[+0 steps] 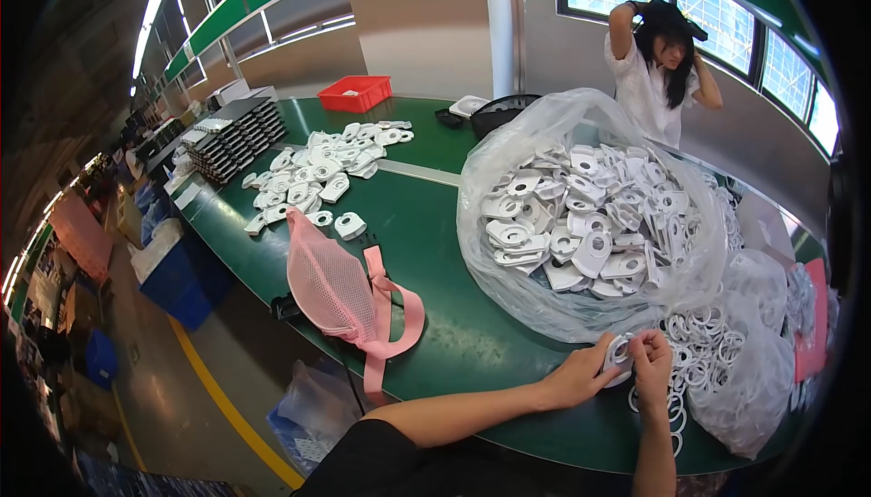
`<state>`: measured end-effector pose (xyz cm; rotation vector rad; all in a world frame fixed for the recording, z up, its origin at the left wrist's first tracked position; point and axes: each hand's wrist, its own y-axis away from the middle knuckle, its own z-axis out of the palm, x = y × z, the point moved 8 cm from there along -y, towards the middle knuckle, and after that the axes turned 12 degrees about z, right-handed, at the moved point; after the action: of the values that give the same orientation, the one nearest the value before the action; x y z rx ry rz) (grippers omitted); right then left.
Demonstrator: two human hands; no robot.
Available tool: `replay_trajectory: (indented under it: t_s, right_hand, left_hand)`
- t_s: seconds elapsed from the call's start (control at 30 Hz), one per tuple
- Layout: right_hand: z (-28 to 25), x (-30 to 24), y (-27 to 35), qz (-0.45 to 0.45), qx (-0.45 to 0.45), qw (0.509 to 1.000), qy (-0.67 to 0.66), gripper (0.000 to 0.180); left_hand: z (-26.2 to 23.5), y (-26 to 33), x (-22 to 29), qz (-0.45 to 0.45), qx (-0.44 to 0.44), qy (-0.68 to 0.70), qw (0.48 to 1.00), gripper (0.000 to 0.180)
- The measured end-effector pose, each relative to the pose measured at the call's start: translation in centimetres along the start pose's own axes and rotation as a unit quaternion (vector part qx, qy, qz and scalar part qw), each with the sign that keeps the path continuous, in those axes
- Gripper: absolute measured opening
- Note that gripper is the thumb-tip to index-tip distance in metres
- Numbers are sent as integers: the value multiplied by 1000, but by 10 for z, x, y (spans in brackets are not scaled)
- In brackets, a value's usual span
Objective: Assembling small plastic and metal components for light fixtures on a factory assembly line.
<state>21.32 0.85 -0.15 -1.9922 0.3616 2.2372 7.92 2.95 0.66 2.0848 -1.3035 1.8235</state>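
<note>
My left hand (578,377) grips a white plastic part (618,352) with a round opening, just in front of a big clear plastic bag (490,293). From the right, my right hand (651,368) closes its fingers on the edge of the same part; whether a separate ring is between them cannot be seen. The open bag holds a heap of similar white parts (594,247). Close by my right hand lies a pile of white rings (703,347), some spilling toward the table's front edge. A second clear bag (748,406) sits beside them.
On the green table (435,293) lie a pink mesh bag with strap (331,279) and a spread of white parts (313,170). Farther back are a red bin (356,93) and stacked dark trays (238,145). A person (660,70) stands across the table, arms raised.
</note>
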Motion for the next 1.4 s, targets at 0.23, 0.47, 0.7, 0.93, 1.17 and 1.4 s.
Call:
replay_trajectory:
  t_s: [0.23,0.47,0.7,0.93,1.17,1.4]
  right_hand:
    - [18,-12,10,-5,-3,988,151,27]
    - [7,-15,8,46,-39,994,89,15]
    - [6,-11,3,5,-12,990,140,12]
    - [7,-18,4,-13,11,983,183,13]
    - [0,-20,6,-51,34,974,218,13]
    - [6,-27,9,-78,33,968,235,13]
  left_hand:
    - [5,0,-15,-6,-52,31,998,42]
    - [-13,-9,-13,-1,-21,94,995,42]
    - [-73,-23,-25,-28,69,-49,996,34]
    - [-297,11,21,171,661,186,707,61]
    - [-238,-39,-15,-1,335,-39,941,23]
    - [-213,-32,-66,19,110,-562,819,28]
